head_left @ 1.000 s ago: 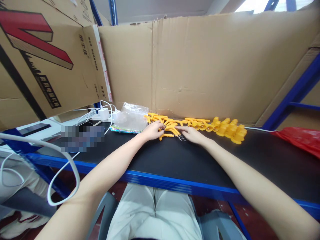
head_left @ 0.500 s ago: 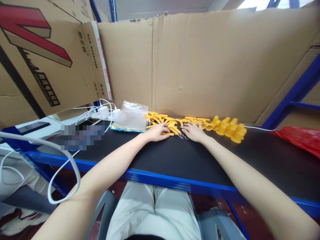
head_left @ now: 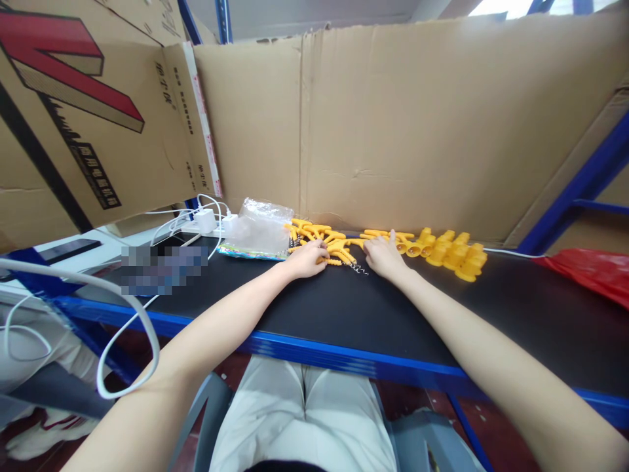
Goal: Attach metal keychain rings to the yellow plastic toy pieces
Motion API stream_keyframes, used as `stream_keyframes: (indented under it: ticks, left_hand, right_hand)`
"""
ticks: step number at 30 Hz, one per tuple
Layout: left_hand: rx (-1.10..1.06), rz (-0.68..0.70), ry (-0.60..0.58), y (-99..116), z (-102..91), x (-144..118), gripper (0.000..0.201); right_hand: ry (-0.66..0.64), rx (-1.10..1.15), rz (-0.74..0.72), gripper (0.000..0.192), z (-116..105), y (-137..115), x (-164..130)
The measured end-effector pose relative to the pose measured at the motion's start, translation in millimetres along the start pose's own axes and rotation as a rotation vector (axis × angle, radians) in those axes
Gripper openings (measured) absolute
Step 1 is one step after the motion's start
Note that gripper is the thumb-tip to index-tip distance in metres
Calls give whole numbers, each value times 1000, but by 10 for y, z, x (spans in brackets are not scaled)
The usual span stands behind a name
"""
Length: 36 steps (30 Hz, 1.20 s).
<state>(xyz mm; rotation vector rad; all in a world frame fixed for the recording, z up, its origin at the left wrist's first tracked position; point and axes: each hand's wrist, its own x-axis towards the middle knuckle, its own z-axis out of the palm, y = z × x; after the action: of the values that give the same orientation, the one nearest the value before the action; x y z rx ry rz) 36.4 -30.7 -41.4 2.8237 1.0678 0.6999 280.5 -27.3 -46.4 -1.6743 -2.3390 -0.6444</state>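
Fingertips [head_left: 322, 252] — indistinct among yellow handles [head_left: 339, 247]

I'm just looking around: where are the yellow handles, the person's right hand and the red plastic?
Yellow handles [head_left: 339, 246]: head view, on a handle mid-pile.
Right hand [head_left: 386, 257]: head view, on the back of the hand.
Red plastic [head_left: 592, 271]: head view, on the middle of its visible surface.

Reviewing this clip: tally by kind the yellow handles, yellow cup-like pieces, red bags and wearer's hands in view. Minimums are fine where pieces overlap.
Yellow handles: at least 5, overlapping and partly hidden
Yellow cup-like pieces: at least 5, bunched together
Red bag: 1
Hands: 2, left hand and right hand
Total: at least 13
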Motion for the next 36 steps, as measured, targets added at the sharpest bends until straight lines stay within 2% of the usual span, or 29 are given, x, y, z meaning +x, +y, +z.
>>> stream_keyframes:
  ticks: [5, 10, 16, 21, 27, 33, 36]
  left_hand:
    - [69, -86, 39, 27, 20, 1, 17]
    - [98, -145, 34, 56, 13, 1, 19]
    - [80, -138, 33, 39, 0, -5, 22]
    - [35, -90, 73, -23, 5, 12, 22]
    - [-16, -24, 143, -73, -39, 23, 20]
    - [-4, 8, 184, -112, -26, 22, 27]
    - [-26, 24, 216, -92, -30, 16, 45]
  right_hand:
    - [8, -20, 10, 31, -3, -37, -21]
    - [-33, -58, 95, 30, 25, -55, -14]
    - [-28, -34, 122, 29, 0, -19, -17]
    - [-8, -65, 60, 29, -39, -19, -17]
    - [110, -57, 3, 31, -164, -64, -5]
    - [367, 301, 73, 26, -259, -13, -28]
    - [485, 440, -7, 24, -283, 3, -34]
